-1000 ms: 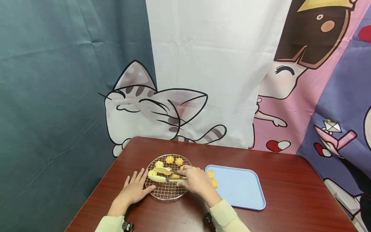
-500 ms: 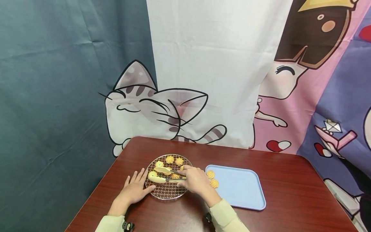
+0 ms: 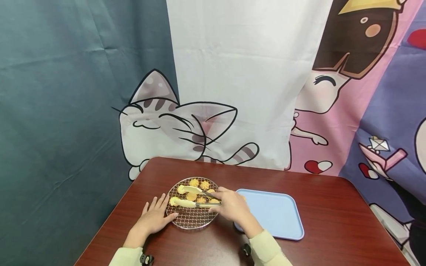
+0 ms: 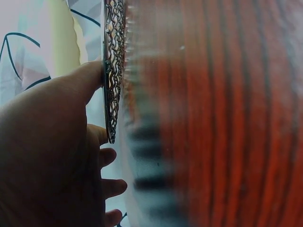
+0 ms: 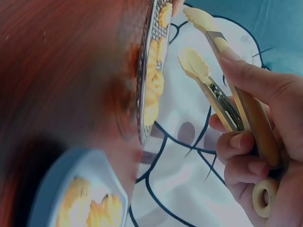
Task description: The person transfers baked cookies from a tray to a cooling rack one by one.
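Note:
My right hand (image 3: 234, 207) grips a pair of tongs (image 3: 185, 203) with cream tips. In the right wrist view the tong arms stand spread apart with nothing between them. Their tips overlap the left side of a round wire cooling rack (image 3: 189, 221) in the head view. Several yellow piped cookies (image 3: 194, 182) sit on the rack, some partly covered by the tongs and hand. My left hand (image 3: 153, 218) lies at the rack's left edge with its fingers spread. In the left wrist view the thumb (image 4: 90, 78) meets the rim.
A light blue tray (image 3: 277, 214) is on the brown table (image 3: 326, 221), right of the rack. Cookies (image 5: 104, 210) in it show in the right wrist view, mostly hidden behind my right hand from the head. A printed curtain (image 3: 249, 74) hangs behind the table.
My right hand has shifted slightly right with the tongs, and their tips have spread farther apart. It now covers most of the cookies on the tray. My left hand has stayed put.

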Demonstrator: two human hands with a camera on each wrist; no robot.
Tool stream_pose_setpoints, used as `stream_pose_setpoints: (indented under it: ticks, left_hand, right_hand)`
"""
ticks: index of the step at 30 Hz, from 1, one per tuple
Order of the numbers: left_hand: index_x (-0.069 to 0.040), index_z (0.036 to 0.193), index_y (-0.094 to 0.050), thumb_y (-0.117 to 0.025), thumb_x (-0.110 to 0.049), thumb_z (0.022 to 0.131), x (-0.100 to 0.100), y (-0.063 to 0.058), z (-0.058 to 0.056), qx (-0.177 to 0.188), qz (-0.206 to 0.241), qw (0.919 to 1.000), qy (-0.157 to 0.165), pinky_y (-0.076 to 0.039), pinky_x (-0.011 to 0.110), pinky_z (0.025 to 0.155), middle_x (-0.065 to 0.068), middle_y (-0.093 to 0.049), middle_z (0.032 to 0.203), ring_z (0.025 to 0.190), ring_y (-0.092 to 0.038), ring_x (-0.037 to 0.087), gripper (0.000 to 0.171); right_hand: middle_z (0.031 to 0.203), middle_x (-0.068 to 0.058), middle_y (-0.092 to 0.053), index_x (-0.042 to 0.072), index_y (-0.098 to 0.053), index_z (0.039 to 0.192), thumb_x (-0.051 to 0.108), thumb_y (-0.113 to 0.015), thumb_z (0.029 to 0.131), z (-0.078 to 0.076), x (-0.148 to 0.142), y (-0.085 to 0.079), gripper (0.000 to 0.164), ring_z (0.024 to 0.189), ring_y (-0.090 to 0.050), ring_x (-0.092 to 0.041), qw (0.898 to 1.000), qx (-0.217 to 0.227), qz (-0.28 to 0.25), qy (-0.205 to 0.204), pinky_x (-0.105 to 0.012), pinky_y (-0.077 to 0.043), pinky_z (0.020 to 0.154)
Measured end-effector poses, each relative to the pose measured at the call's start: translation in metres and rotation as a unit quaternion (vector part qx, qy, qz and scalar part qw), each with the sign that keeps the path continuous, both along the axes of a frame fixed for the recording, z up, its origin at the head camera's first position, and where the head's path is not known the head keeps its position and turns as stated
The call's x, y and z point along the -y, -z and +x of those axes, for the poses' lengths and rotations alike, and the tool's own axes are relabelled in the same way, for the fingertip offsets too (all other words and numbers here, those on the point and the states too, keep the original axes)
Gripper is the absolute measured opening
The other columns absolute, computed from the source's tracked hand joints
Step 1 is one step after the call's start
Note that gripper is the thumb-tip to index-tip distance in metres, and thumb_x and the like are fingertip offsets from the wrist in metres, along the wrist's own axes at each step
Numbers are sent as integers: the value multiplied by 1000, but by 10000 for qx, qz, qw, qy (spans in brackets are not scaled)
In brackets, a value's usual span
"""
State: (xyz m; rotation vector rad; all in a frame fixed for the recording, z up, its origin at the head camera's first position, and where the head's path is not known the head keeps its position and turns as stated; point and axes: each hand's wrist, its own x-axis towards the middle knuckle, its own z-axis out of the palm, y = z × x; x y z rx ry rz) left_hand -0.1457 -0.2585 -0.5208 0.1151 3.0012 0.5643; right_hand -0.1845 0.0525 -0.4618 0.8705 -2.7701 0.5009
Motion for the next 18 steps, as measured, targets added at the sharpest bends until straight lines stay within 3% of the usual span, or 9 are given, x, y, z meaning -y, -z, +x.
stream_pose_setpoints:
  ticks: [6,14,18]
  left_hand:
    - [-2,160,-27,-54,-60,98,1,1,0,36,24,10000,20,-7,73,116,22,-24,165,149,-19,53,89]
    - [-2,160,-27,-54,-60,98,2,2,-2,54,70,10000,24,-7,72,116,23,-25,164,149,-19,53,89]
    - [-2,160,-26,-54,-60,98,2,1,-3,67,65,10000,5,-7,71,117,22,-24,165,149,-18,52,89]
  right_hand:
    - [91,6,-59,19,-72,130,46,-87,76,2,-18,-2,63,63,-47,-8,9993,239,-258,117,-26,-40,54]
    - [88,17,-49,18,-71,131,49,-88,73,7,-41,-3,68,63,-45,-3,9984,257,-317,392,-23,-40,54]
    - [93,17,-55,20,-71,132,50,-88,72,11,-54,-5,69,64,-46,-3,9971,329,-406,562,-24,-40,55]
